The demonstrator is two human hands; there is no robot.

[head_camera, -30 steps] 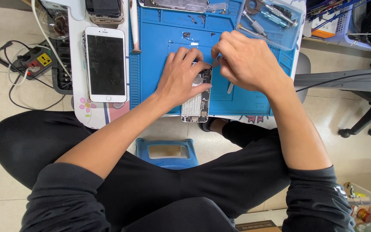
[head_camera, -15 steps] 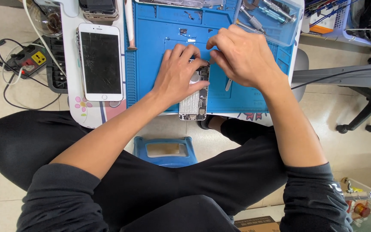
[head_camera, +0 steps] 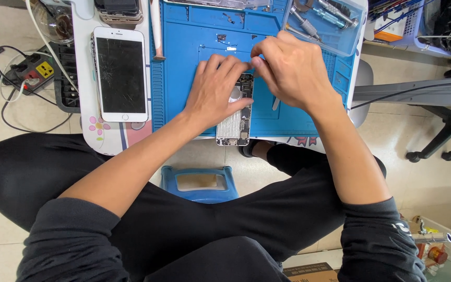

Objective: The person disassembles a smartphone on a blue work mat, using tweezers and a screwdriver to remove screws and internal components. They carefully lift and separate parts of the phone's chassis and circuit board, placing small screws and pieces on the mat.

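Blue mat: two phones, two hands.

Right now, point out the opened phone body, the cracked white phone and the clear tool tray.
opened phone body (head_camera: pixel 234 125), head view, lower exposed interior
cracked white phone (head_camera: pixel 120 73), head view, dark screen centre
clear tool tray (head_camera: pixel 346 36), head view, right wall

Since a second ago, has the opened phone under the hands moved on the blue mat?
No. The opened phone lies in the same spot on the blue mat, its bottom end overhanging the mat's near edge; only the camera shifted.
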